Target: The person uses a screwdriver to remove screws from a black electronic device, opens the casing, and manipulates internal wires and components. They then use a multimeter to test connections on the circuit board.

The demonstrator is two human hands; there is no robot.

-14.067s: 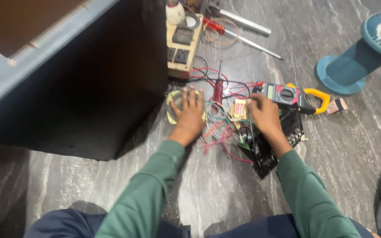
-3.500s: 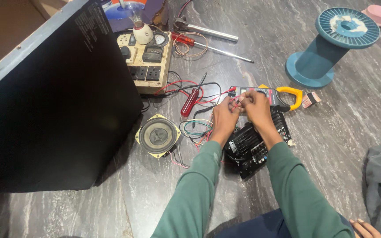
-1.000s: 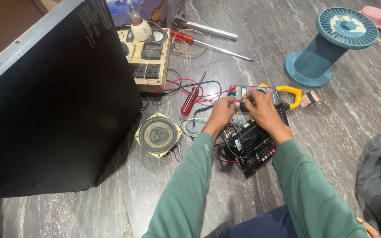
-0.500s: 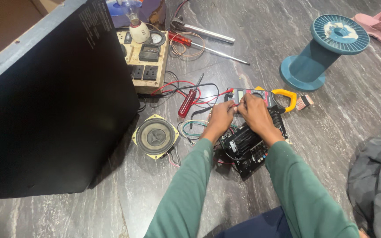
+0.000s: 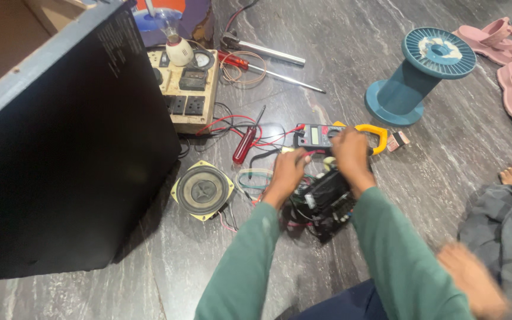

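Lying on the grey stone floor, a round speaker with a yellow frame is left of the left hand, whose grip I cannot tell. Beside it, the right hand covers a black circuit board, its grip hidden.

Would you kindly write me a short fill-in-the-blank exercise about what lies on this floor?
1. The loose speaker lies beside the big ____ cabinet.
2. The empty spool is ____ in colour.
3. The clamp meter has a ____ jaw.
4. Both hands, left hand and right hand, work over the black ____ board.

Missing words: black; blue; yellow; circuit
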